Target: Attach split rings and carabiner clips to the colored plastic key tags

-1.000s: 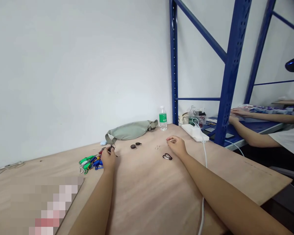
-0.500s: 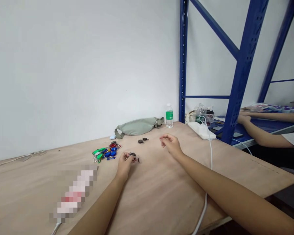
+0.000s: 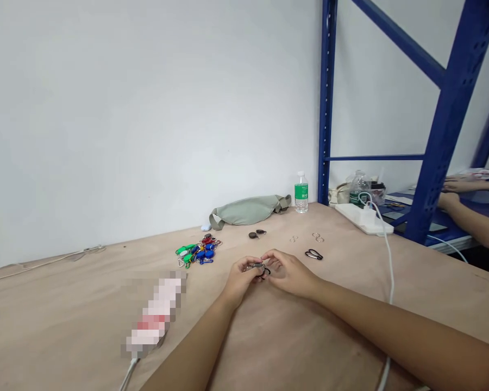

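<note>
My left hand (image 3: 241, 279) is closed, with thumb and fingers around a black badge reel (image 3: 259, 266) just above the tabletop. My right hand (image 3: 291, 274) meets it from the other side, its fingers curled in on the reel's dark clip end; the fingertips partly hide the contact. To the right lie black carabiner clips (image 3: 313, 254). Beyond them are thin metal rings (image 3: 318, 238) and a few smaller rings (image 3: 294, 239). Two more black badge reels (image 3: 254, 235) rest behind my hands. A pile of green, blue and red badge reels (image 3: 198, 251) lies to the left.
A grey-green waist bag (image 3: 248, 210) and a water bottle (image 3: 301, 193) stand by the wall. A white power strip (image 3: 364, 218) sits near a blue rack post (image 3: 448, 125), its white cable (image 3: 391, 271) crossing under my right forearm. A blurred-out device (image 3: 157, 315) lies left. Another person's arm (image 3: 468, 212) shows right.
My right hand has come left and down to join the left hand at the badge reel. The view has turned left; the rings and carabiner clips now show on the table.
</note>
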Tool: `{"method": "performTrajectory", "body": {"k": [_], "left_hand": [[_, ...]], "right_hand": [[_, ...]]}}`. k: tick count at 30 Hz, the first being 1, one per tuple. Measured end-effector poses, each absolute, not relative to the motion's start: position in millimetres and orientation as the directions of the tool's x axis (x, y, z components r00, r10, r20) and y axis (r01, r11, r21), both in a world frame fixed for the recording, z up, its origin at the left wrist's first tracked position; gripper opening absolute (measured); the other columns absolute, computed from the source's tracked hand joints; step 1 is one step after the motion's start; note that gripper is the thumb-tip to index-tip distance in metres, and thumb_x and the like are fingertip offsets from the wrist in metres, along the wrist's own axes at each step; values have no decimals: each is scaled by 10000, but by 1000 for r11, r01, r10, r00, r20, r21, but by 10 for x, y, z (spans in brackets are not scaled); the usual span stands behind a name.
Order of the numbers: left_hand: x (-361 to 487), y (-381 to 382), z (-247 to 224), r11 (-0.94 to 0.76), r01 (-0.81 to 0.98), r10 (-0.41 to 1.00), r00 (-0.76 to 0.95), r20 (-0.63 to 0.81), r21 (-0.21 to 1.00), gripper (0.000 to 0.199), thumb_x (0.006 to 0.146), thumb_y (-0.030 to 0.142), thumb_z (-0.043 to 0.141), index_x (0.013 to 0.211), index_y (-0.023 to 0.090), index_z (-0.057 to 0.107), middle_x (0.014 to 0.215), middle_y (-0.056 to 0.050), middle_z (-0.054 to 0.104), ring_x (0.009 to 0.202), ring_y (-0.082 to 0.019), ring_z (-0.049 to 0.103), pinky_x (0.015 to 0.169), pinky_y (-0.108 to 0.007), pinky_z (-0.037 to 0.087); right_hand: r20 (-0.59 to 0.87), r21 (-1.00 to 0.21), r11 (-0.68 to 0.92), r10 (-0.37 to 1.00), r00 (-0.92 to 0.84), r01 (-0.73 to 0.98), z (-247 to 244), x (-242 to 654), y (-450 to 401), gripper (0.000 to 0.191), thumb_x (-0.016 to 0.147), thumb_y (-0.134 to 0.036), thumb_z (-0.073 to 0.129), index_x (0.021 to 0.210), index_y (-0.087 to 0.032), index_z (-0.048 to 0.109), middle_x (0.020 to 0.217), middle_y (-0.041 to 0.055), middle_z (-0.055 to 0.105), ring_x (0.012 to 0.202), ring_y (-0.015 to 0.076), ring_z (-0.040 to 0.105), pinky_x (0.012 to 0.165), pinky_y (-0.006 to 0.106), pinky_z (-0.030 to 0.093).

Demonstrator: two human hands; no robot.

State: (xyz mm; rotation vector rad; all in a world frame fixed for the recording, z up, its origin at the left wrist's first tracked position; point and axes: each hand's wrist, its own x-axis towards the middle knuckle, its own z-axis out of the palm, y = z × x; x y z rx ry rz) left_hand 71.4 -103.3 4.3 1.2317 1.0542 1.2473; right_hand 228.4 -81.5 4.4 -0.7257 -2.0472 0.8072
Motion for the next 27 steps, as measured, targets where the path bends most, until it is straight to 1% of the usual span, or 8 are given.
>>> {"method": "performTrajectory", "body": {"k": [4,11,13,15,17,19,22,27], "left_hand": [[699,-1024,36,-91,-79,988,117,100,993,236,554,188,660,776,131,606,693,-20,614,599,-104,544,562,-219,397],[691,-1031,42,-133,-60,989,64,136,989,238,541,174,666,735,146,530,663,1,599,599,-100,545,589,-220,404],[690,-1033,34,-148,-59,987,60,151,987,261,549,172,662,735,158,479,617,27,563,555,-82,524,550,-201,386],[692,-1030,21,-160,-60,984,71,164,985,269,560,166,650,727,167,439,600,44,537,535,-70,507,521,-185,367],[696,-1021,6,-184,-58,977,99,189,981,262,565,151,640,712,167,423,635,40,538,568,-69,516,541,-185,374],[702,-1009,-8,-216,-61,966,131,222,975,261,559,138,642,694,163,420,704,24,556,634,-77,535,602,-201,396],[711,-1001,-18,-239,-68,953,175,247,969,273,556,145,660,692,157,424,783,-8,578,713,-94,547,659,-216,404],[726,-1029,3,-204,-29,941,268,204,979,273,611,249,661,750,163,442,703,15,540,548,-56,487,484,-172,349]], "right_hand": [[374,-845,526,708,-599,94,38,2339,-746,313,660,-202,592,953,-181,485,849,39,614,826,152,585,762,305,455],[172,-968,248,754,-634,32,-33,2355,-684,359,624,-284,635,924,-165,479,760,15,579,651,136,589,612,298,496],[171,-962,264,771,-613,64,-29,2360,-690,306,645,-288,607,899,-163,490,726,12,578,643,140,583,599,297,489],[225,-921,368,772,-595,130,-1,2376,-709,196,682,-264,555,846,-166,511,726,18,588,677,146,580,629,293,466],[292,-841,500,743,-603,208,39,2395,-737,87,711,-214,490,784,-173,516,737,18,593,701,145,567,652,283,433],[327,-765,584,716,-617,272,69,2404,-766,76,713,-154,430,748,-180,492,734,8,580,691,138,542,639,270,405],[320,-724,604,721,-615,331,63,2388,-799,114,710,-108,354,747,-188,428,716,-7,542,670,130,497,624,261,378],[287,-749,566,746,-601,345,15,2339,-843,86,734,-177,397,808,-195,358,761,-6,495,699,132,463,634,257,368]]}}
